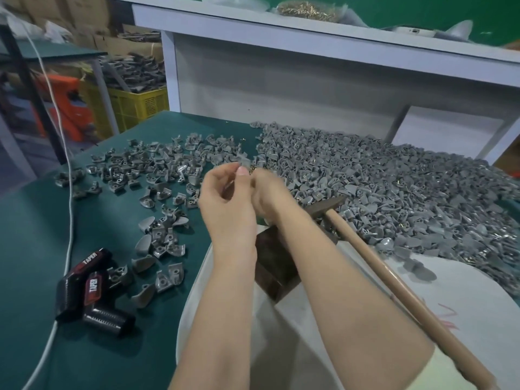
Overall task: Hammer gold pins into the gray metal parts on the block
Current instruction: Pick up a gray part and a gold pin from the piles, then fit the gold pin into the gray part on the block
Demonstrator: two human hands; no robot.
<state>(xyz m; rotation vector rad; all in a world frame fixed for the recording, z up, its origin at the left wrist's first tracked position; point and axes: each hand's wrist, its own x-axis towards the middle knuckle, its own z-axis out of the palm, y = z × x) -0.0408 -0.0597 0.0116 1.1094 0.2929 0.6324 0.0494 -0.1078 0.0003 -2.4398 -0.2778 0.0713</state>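
My left hand [225,198] and my right hand [267,190] meet above the green table, fingertips together over a small cluster of gold pins [251,170]. The left thumb and forefinger pinch a small gray metal part. What the right fingers hold is hidden behind the hand. Below my wrists sits the dark block [277,266] on a white cloth [323,333]. A hammer [326,205] rests with its head beside the block, its wooden handle [394,282] running toward the lower right. Nobody grips it.
A large heap of gray metal parts [394,187] covers the right of the table; scattered ones [146,170] lie to the left. Two black "TAPER" devices [90,288] and a white cable [67,220] lie front left. A bag of gold pins [306,8] sits on the white shelf.
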